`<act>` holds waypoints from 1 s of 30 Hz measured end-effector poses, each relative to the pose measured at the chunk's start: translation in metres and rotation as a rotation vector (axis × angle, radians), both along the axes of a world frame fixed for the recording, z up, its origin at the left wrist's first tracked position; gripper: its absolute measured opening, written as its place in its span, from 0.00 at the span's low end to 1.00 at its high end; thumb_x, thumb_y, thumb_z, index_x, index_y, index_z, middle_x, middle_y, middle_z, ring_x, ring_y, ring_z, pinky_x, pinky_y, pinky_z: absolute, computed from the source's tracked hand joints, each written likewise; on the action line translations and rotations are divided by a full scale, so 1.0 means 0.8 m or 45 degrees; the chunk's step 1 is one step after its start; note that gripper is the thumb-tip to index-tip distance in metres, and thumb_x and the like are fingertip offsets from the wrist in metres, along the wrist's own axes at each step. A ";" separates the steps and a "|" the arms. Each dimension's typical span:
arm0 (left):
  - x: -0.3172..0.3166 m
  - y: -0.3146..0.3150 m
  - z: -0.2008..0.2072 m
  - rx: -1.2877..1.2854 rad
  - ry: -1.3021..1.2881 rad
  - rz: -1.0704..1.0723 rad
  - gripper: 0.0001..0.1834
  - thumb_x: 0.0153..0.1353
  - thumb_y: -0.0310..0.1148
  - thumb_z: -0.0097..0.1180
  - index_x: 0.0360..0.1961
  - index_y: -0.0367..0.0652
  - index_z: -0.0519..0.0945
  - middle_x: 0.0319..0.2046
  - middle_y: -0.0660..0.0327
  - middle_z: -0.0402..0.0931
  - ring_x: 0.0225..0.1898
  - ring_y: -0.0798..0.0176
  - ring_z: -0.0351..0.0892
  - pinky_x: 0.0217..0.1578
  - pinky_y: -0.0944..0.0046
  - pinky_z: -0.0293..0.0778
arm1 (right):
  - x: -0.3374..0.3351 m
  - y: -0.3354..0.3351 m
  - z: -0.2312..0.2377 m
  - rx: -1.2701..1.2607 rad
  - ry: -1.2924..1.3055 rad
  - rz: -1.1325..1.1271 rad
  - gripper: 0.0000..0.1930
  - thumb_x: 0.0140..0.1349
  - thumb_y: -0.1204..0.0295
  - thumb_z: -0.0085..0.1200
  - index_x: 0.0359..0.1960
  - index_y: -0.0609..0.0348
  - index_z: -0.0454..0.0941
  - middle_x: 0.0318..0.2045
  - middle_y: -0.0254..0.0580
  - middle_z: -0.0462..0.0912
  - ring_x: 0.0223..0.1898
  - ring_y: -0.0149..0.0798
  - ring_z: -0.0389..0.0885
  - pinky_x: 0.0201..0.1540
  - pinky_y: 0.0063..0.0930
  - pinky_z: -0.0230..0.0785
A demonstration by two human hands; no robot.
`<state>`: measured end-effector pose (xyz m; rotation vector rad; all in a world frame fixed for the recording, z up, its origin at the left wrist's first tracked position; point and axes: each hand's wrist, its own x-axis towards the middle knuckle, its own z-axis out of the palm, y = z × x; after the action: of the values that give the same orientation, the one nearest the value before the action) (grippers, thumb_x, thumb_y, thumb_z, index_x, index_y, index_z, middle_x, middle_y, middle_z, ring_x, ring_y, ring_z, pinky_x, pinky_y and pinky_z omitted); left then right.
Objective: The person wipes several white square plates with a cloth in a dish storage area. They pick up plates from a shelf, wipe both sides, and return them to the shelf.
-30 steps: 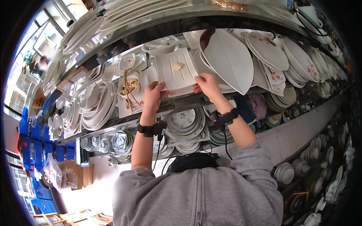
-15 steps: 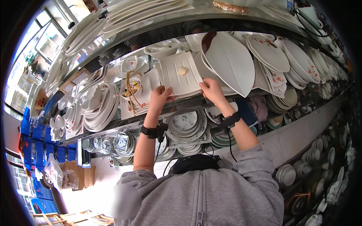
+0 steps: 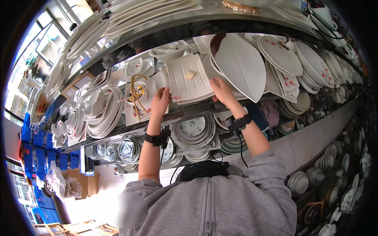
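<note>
A white rectangular plate (image 3: 192, 88) with ridges and a small red flower print at its near left corner lies on the shelf on top of similar plates. A small pale, shell-like piece (image 3: 190, 74) rests on it. My left hand (image 3: 160, 103) is just beside the plate's left edge, fingers loosely extended and holding nothing. At the right edge is my right hand (image 3: 223, 93), its fingertips against or very close to the rim and its thumb apart from the fingers. Whether the right fingertips press on the plate is hard to tell.
A large white leaf-shaped dish (image 3: 240, 65) stands close to my right hand. Left of my left hand is a bowl with a brown twig-like handle (image 3: 136, 94). The upper glass shelf (image 3: 157, 34) overhangs the far side; stacked round plates (image 3: 192, 128) fill the shelf below.
My left hand has come off the plate's near left corner and shifted left, uncovering the red flower print. My right hand has loosened from the near right corner. The plate looks nearly unmoved.
</note>
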<state>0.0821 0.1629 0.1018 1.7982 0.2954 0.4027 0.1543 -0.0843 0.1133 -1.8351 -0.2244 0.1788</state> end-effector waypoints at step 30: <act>0.006 -0.028 0.061 -0.536 0.465 -0.290 0.22 0.56 0.41 0.50 0.46 0.35 0.69 0.34 0.53 0.76 0.28 0.55 0.81 0.26 0.65 0.80 | 0.026 0.013 0.036 0.445 0.672 0.297 0.23 0.54 0.65 0.51 0.49 0.66 0.65 0.41 0.49 0.75 0.36 0.45 0.80 0.31 0.35 0.80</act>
<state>0.0867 0.1408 0.1503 1.4592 0.3917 -0.1473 0.1753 -0.0737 0.1424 -1.3567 -0.0889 0.7293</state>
